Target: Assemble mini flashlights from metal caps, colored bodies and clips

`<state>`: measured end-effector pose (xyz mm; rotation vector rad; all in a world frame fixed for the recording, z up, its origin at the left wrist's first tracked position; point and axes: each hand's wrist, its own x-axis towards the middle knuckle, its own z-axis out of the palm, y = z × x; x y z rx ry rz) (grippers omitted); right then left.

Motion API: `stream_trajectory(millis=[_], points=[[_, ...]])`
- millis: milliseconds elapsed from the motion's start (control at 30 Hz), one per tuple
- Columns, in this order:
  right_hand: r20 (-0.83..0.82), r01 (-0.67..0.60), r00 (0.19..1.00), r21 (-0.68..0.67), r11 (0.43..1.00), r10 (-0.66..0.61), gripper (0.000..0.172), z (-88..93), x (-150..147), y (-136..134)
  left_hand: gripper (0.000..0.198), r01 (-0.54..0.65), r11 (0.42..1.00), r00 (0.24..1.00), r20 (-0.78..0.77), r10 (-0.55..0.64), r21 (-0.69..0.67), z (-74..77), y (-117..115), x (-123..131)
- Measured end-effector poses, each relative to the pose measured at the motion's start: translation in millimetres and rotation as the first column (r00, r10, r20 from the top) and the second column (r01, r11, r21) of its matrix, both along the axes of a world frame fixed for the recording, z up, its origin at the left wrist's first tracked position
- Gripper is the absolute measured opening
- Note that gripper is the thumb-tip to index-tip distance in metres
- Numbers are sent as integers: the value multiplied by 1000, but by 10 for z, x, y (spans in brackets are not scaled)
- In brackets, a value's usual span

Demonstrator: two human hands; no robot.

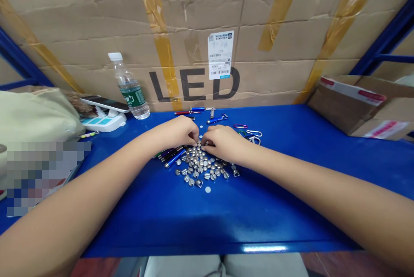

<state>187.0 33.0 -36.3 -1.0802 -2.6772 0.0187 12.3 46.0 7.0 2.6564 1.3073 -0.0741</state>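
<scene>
A heap of small silver button cells (200,163) lies in the middle of the blue table. My left hand (181,132) is at the far side of this heap, its thumb and fingers pinched together. Close beside it on the right, my right hand (224,142) is also closed in a pinch, fingertips low among the cells. Whatever lies between the fingertips is too small or hidden to tell. Several slim metal flashlights (175,157) in blue and dark colours lie under and beside my left hand. Carabiner clips (254,133) lie beyond my right wrist.
More flashlights (216,119) lie toward the back. A water bottle (132,89), a power strip (103,122) with a phone (105,103) on it, and a pale bag (35,113) stand left. An open cardboard box (352,104) is right. A large LED carton (194,23) walls off the back.
</scene>
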Motion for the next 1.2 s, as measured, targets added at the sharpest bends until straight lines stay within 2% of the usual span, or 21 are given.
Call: stream_trajectory(millis=[233,500,733,833,1000,1200], points=[[-23,49,999,-46,998,-50,13,-2,38,6,18,36,999,998,-47,-35,12,57,-44,32],[-68,-18,998,-22,1000,17,12,11,189,-47,17,-83,993,985,-157,69,-88,137,-28,-127],[-62,-59,996,19,998,60,14,-22,273,-57,16,-99,985,978,-196,70,-143,166,-20,-147],[-78,-35,996,6,999,36,13,-18,266,-87,16,-120,981,974,-210,87,-154,186,-41,-144],[-111,-34,993,6,999,35,17,-28,183,-170,16,-131,979,969,-227,94,-153,158,-18,-183],[-76,-22,997,41,999,25,18,-94,86,-187,13,-77,988,984,-171,54,-131,80,5,-172]])
